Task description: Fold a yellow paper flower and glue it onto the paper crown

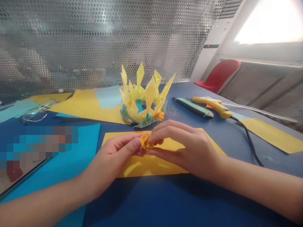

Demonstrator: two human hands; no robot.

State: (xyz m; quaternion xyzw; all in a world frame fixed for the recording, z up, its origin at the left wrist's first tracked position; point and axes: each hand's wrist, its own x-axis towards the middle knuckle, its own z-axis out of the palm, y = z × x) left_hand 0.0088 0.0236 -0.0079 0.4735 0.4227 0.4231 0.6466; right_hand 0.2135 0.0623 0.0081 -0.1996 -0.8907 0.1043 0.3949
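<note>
Both my hands meet over a yellow paper sheet [142, 167] on the blue table [180, 201]. My left hand [115, 157] and my right hand [184, 145] pinch a small crumpled orange-yellow paper piece [146, 143] between their fingertips. Just behind them stands a yellow paper crown [142, 97] with tall spikes, teal folded bits around its base and a small orange paper rosette [160, 115] on its front right.
A yellow glue gun [213, 105] with a black cord [248, 138] and a teal utility knife [194, 107] lie at the right. Yellow and blue paper sheets [85, 105] cover the left. Glasses [39, 112] lie far left. A perforated metal screen [94, 41] backs the table; a red chair [220, 74] stands beyond.
</note>
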